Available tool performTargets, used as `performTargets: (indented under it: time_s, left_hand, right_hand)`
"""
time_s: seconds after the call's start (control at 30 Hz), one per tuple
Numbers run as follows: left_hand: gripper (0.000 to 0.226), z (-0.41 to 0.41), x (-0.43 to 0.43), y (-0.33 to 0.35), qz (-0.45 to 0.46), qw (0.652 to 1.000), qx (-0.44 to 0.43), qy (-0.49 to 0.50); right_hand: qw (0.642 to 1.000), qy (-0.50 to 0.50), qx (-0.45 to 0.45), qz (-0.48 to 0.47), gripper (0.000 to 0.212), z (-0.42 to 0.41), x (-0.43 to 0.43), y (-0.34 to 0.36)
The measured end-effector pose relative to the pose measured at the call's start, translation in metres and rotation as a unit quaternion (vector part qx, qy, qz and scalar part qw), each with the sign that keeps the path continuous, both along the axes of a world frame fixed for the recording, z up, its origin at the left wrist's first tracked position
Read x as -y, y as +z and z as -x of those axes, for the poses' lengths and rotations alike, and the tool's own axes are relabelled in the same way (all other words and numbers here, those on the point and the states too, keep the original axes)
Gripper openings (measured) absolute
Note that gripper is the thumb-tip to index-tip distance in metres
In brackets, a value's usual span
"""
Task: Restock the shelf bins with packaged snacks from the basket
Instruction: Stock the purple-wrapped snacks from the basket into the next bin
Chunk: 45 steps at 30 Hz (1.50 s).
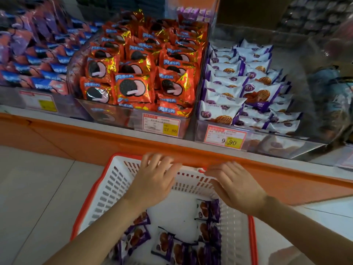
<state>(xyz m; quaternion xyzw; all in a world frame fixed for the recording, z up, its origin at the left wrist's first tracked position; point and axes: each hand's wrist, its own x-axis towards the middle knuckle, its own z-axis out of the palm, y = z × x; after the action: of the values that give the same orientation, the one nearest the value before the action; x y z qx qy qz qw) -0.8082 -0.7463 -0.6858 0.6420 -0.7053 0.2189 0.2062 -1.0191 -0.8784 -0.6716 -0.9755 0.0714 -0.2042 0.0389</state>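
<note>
At the basket [89,197]: left hand [154,180] and right hand [235,186] over the far rim, bins [277,148] above.
The basket is white slotted plastic with a red rim; glossy purple packs [208,209] lie on its floor. The clear bins behind the orange shelf edge [76,134] hold white-purple packs [238,88] and orange foil packs [137,73]. Each grip is spread and holds nothing; rim contact cannot be told.

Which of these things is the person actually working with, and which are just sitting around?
In the job: basket, purple snack packets in it, left hand and right hand (both empty), shelf bin of white-and-purple packs, probably their destination.

Just around: orange cookie packs, blue-and-pink packs, price tags.
</note>
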Motion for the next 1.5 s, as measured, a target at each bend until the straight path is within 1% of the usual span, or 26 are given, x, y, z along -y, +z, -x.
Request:
performTargets:
  time_s: [0.1,0.17,0.23,0.3,0.33,0.4,0.47,0.6,0.73,0.8,0.87,0.93,1.0,1.1,1.23,1.33,1.4,1.43,1.5]
  left_hand:
    - [0.03,-0.011,-0.033,-0.051,-0.137,0.99,-0.006,0.046]
    - [0.042,-0.016,-0.052,-0.077,-0.245,0.966,-0.032,0.079]
    - [0.062,-0.021,-0.068,-0.098,-0.352,0.926,-0.077,0.116]
    - [0.072,-0.026,-0.08,-0.114,-0.434,0.885,-0.093,0.142]
    - [0.073,-0.028,-0.087,-0.122,-0.469,0.865,-0.103,0.147]
    - [0.068,-0.031,-0.1,-0.138,-0.525,0.829,-0.125,0.143]
    - [0.065,-0.034,-0.107,-0.15,-0.561,0.806,-0.121,0.144]
    - [0.066,-0.036,-0.113,-0.174,-0.586,0.785,-0.134,0.15]
    - [0.066,-0.041,-0.112,-0.19,-0.592,0.774,-0.167,0.148]
    - [0.065,-0.043,-0.113,-0.195,-0.59,0.776,-0.168,0.147]
    - [0.064,-0.044,-0.113,-0.198,-0.584,0.784,-0.15,0.146]
    - [0.064,-0.044,-0.113,-0.202,-0.58,0.791,-0.132,0.146]
    - [0.067,-0.04,-0.115,-0.207,-0.578,0.79,-0.127,0.158]
    - [0.067,-0.033,-0.116,-0.215,-0.587,0.784,-0.114,0.169]
    - [0.062,-0.023,-0.113,-0.221,-0.581,0.774,-0.144,0.208]
    - [0.066,-0.018,-0.11,-0.224,-0.56,0.776,-0.165,0.239]
    - [0.067,-0.016,-0.105,-0.226,-0.558,0.771,-0.171,0.256]
    - [0.067,-0.014,-0.102,-0.228,-0.557,0.763,-0.192,0.267]
    - [0.067,-0.011,-0.096,-0.232,-0.548,0.729,-0.276,0.303]
  right_hand:
    - [0.996,-0.014,-0.072,-0.04,0.016,0.0,-0.012,-0.035]
    - [0.99,-0.042,-0.117,-0.07,0.019,0.001,-0.017,-0.054]
    - [0.979,-0.083,-0.161,-0.097,0.026,0.002,-0.023,-0.07]
    - [0.971,-0.102,-0.188,-0.109,0.025,0.003,-0.027,-0.089]
    - [0.963,-0.109,-0.208,-0.129,0.026,0.004,-0.03,-0.1]
    - [0.935,-0.131,-0.268,-0.192,0.034,0.005,-0.037,-0.124]
    - [0.904,-0.147,-0.321,-0.241,0.042,0.007,-0.047,-0.146]
    - [0.861,-0.148,-0.392,-0.288,0.047,0.002,-0.069,-0.179]
    - [0.811,-0.156,-0.449,-0.341,0.049,-0.008,-0.094,-0.201]
    - [0.794,-0.166,-0.455,-0.367,0.05,-0.014,-0.105,-0.21]
    - [0.78,-0.172,-0.459,-0.388,0.052,-0.021,-0.115,-0.218]
    - [0.761,-0.176,-0.465,-0.418,0.058,-0.028,-0.124,-0.223]
    - [0.748,-0.183,-0.461,-0.442,0.063,-0.037,-0.133,-0.227]
    - [0.749,-0.177,-0.474,-0.428,0.063,-0.054,-0.143,-0.231]
    - [0.766,-0.149,-0.52,-0.347,0.041,-0.07,-0.151,-0.235]
    - [0.771,-0.127,-0.544,-0.305,0.039,-0.072,-0.156,-0.237]
    - [0.78,-0.118,-0.537,-0.299,0.04,-0.071,-0.158,-0.235]
    - [0.784,-0.12,-0.525,-0.309,0.042,-0.068,-0.157,-0.233]
    - [0.789,-0.138,-0.493,-0.34,0.043,-0.062,-0.152,-0.228]
